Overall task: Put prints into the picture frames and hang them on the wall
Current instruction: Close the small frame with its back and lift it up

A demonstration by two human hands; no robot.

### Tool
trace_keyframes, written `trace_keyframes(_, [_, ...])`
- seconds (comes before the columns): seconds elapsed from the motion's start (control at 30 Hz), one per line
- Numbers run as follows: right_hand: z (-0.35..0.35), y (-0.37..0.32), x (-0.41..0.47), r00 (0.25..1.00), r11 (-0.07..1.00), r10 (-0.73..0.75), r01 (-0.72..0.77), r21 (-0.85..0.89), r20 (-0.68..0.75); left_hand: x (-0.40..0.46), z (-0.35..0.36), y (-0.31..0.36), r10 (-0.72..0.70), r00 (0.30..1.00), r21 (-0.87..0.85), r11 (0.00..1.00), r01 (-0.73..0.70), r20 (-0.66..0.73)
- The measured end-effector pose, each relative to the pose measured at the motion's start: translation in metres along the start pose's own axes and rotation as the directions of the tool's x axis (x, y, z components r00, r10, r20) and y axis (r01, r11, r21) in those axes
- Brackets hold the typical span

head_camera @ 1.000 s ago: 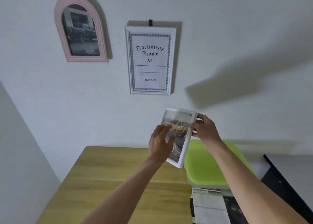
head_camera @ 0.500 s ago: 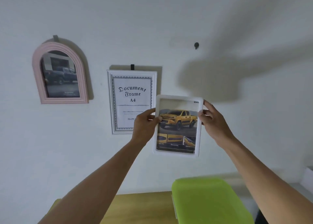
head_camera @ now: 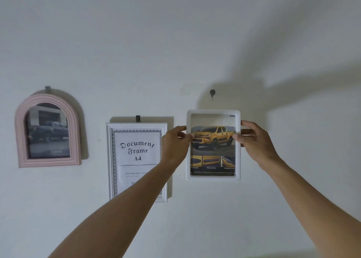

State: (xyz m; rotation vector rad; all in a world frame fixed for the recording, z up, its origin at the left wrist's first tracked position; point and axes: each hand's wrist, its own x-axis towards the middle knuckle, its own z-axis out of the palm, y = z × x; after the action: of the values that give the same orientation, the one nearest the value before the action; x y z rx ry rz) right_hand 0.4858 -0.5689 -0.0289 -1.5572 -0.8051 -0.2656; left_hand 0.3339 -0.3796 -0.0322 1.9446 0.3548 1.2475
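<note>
A white rounded frame [head_camera: 213, 171] with a print of a yellow pickup truck is held upright close to the wall. My left hand [head_camera: 174, 144] pinches its left edge and my right hand [head_camera: 254, 138] pinches its right edge. A dark wall hook [head_camera: 212, 92] sits bare just above the frame's top edge. On the wall to the left hang a white frame [head_camera: 136, 160] reading "Document Frame A4" and a pink arched frame [head_camera: 47, 130] with a dark truck print.
The white wall fills the view, with broad shadows of my arms at the upper right. My left forearm crosses in front of the lower right part of the A4 frame.
Both hands lifted the yellow-truck frame from above the table up to the wall, just under the bare hook. The view tilted upward, so the table and green lid dropped out of sight.
</note>
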Motion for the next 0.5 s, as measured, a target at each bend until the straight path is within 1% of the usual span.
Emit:
trace_keyframes(0.1, [-0.005, -0.002, 0.029, 0.999, 0.999, -0.043, 0.043, -0.014, -0.001, 0.019, 0.011, 0.014, 0.03, 0.999, 0.025, 0.999, -0.029, -0.024])
trace_keyframes(0.23, [-0.01, -0.001, 0.059, 0.996, 0.994, -0.089, 0.09, -0.063, 0.013, 0.042, 0.024, 0.024, 0.071, 0.995, 0.123, 0.99, -0.063, -0.064])
trace_keyframes(0.5, [-0.008, 0.016, 0.096, 0.992, 0.988, -0.122, 0.125, -0.087, 0.046, 0.071, 0.05, 0.021, 0.068, 0.993, 0.243, 0.969, -0.043, -0.098])
